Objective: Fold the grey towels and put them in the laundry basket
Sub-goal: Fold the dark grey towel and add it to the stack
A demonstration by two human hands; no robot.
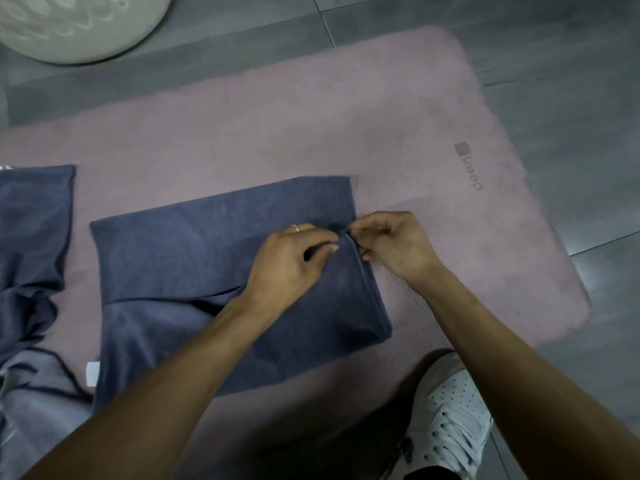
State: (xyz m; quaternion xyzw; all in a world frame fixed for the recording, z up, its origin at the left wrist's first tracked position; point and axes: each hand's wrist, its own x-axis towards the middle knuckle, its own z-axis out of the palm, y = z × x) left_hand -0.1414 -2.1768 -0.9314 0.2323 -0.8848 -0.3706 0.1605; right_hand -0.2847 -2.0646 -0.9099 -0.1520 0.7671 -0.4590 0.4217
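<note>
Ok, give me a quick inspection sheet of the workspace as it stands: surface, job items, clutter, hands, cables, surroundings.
Surface: pink mat on grey tiled floor.
Job's things: grey towel partly folded on the mat; more grey towels crumpled at the left edge; laundry basket at top left, off the mat, contents not visible.
Clutter: nothing seen.
Hands: left hand and right hand both pinch the towel's right edge with curled fingers.
Cables: nothing seen.
Surroundings: the person's white shoe at the mat's near edge.
</note>
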